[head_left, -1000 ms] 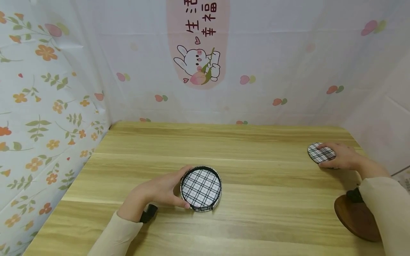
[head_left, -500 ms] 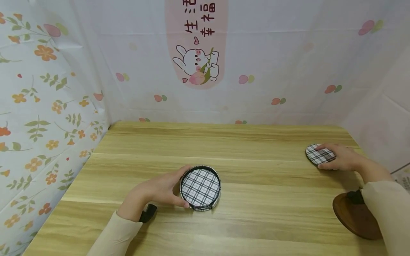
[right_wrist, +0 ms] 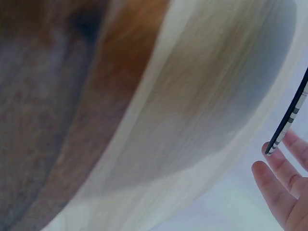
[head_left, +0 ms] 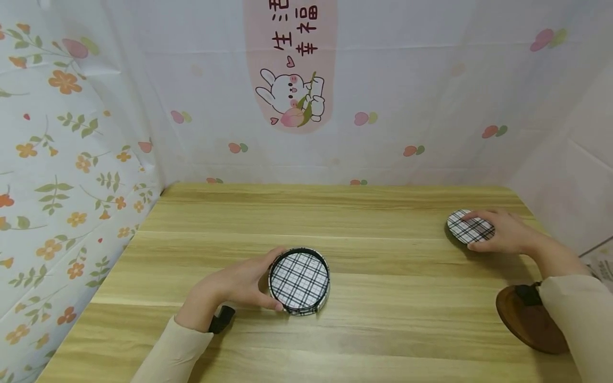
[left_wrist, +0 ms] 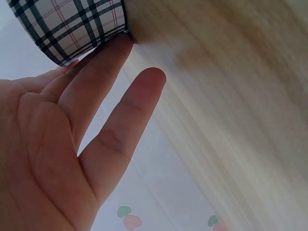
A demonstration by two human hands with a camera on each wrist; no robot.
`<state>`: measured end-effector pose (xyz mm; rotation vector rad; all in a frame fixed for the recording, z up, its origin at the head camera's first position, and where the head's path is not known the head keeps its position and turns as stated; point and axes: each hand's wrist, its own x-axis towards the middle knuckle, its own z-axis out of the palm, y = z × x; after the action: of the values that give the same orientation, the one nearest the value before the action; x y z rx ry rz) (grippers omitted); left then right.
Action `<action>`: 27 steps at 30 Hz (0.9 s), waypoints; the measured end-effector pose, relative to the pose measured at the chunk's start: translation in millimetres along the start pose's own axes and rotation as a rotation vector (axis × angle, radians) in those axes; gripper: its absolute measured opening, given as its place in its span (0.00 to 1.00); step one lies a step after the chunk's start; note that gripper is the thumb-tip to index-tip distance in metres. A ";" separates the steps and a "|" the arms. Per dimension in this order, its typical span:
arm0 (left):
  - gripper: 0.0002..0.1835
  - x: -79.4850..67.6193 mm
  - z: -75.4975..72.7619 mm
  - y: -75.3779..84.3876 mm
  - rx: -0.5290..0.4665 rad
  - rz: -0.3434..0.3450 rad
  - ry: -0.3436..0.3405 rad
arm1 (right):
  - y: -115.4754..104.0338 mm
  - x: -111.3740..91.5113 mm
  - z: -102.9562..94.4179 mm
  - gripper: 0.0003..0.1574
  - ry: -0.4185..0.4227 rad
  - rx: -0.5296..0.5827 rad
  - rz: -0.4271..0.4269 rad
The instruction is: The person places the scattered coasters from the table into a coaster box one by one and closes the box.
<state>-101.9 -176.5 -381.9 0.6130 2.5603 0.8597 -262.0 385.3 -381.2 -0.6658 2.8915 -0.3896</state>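
Note:
A round box (head_left: 300, 280) in black-and-white plaid stands on the table with its open top showing a plaid bottom. My left hand (head_left: 241, 281) holds its left side between thumb and fingers; in the left wrist view, fingertips touch the plaid wall (left_wrist: 79, 29) while one finger stays apart. At the far right, my right hand (head_left: 505, 232) grips a matching round plaid lid (head_left: 470, 227) by its edge. The right wrist view shows the lid's thin rim (right_wrist: 288, 120) edge-on at the fingertips, tilted and raised off the table.
A brown wooden round dish (head_left: 524, 330) lies under the right forearm, partly hidden by the sleeve. The wood-grain table (head_left: 306, 213) ends at a patterned white cloth (head_left: 407, 96) behind, with floral cloth on the left.
My right hand has drawn the plaid lid slightly to the left and lifted it off the table. The left hand and box hold still; the view shifted a little.

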 end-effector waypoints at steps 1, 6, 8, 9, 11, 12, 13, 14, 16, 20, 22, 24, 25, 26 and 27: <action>0.61 -0.2 0.2 0.0 -0.001 -0.001 0.000 | -2.3 0.3 -0.7 0.42 0.002 0.001 -0.003; 0.61 -0.8 1.0 -0.2 -0.003 -0.010 0.000 | -14.7 0.8 -4.4 0.43 0.008 0.010 -0.017; 0.61 -0.7 1.1 -0.2 -0.008 -0.010 0.000 | -19.2 0.3 -4.8 0.43 0.011 0.018 -0.020; 0.61 -0.7 1.1 -0.2 -0.004 -0.011 0.000 | -21.5 0.0 -4.9 0.43 0.011 0.022 -0.019; 0.61 -0.8 1.0 -0.3 0.001 -0.012 0.002 | -26.7 -0.5 -4.7 0.43 0.019 0.029 -0.026; 0.62 -0.8 0.9 -0.3 0.004 -0.012 0.003 | -29.3 -0.6 -4.6 0.43 0.026 0.029 -0.036; 0.62 -0.8 0.9 -0.5 0.006 -0.011 0.004 | -32.2 -0.6 -4.6 0.43 0.031 0.029 -0.044; 0.62 -0.9 0.8 -0.7 0.012 -0.009 0.007 | -35.6 -0.5 -4.7 0.43 0.037 0.027 -0.048; 0.62 -1.1 0.6 -1.1 0.014 -0.006 0.010 | -42.2 0.2 -5.0 0.43 0.048 0.027 -0.067; 0.62 -1.8 0.4 -2.0 0.012 0.002 0.014 | -54.7 2.4 -5.2 0.43 0.051 0.011 -0.080; 0.62 -2.3 0.5 -2.4 0.013 0.002 0.017 | -59.6 3.6 -4.7 0.43 0.048 0.007 -0.083; 0.62 -2.4 0.6 -2.7 0.015 0.003 0.019 | -64.2 4.6 -3.9 0.43 0.047 0.000 -0.089; 0.62 -2.4 0.6 -2.8 0.017 0.002 0.020 | -66.6 5.0 -3.3 0.43 0.046 -0.001 -0.091; 0.62 -2.5 0.7 -3.0 0.021 0.002 0.021 | -69.0 5.4 -2.6 0.43 0.045 0.001 -0.094; 0.62 -2.5 0.6 -3.2 0.023 0.002 0.020 | -71.8 5.9 -2.0 0.43 0.042 0.001 -0.097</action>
<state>-100.4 -179.7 -383.9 0.6170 2.5913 0.8431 -238.4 320.8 -359.5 -0.8095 2.9062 -0.4223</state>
